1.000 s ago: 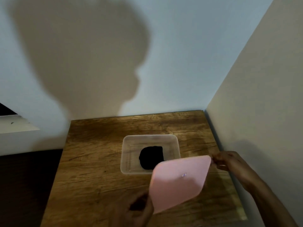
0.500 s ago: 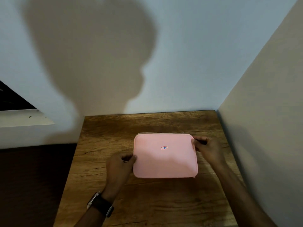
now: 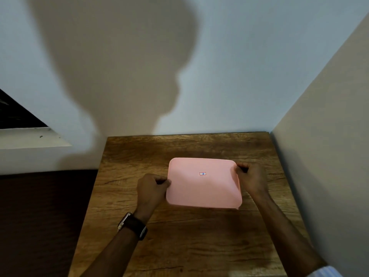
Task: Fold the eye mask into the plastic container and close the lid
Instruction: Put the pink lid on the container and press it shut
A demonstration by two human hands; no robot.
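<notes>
A pink lid (image 3: 203, 184) with a small red-framed sticker lies flat on top of the plastic container, covering it fully. The container and the black eye mask inside are hidden beneath it. My left hand (image 3: 152, 188), with a dark watch on its wrist, grips the lid's left edge with curled fingers. At the right edge near the far corner, my right hand (image 3: 250, 177) pinches the lid the same way.
The lid sits on a small wooden table (image 3: 179, 236) pushed into a corner. A pale wall rises behind it and a beige wall (image 3: 329, 156) runs close along its right side. Dark floor lies to the left.
One second ago the lid was held tilted in the air with the mask visible in the uncovered container. It came down onto the container, and both hands now press its side edges.
</notes>
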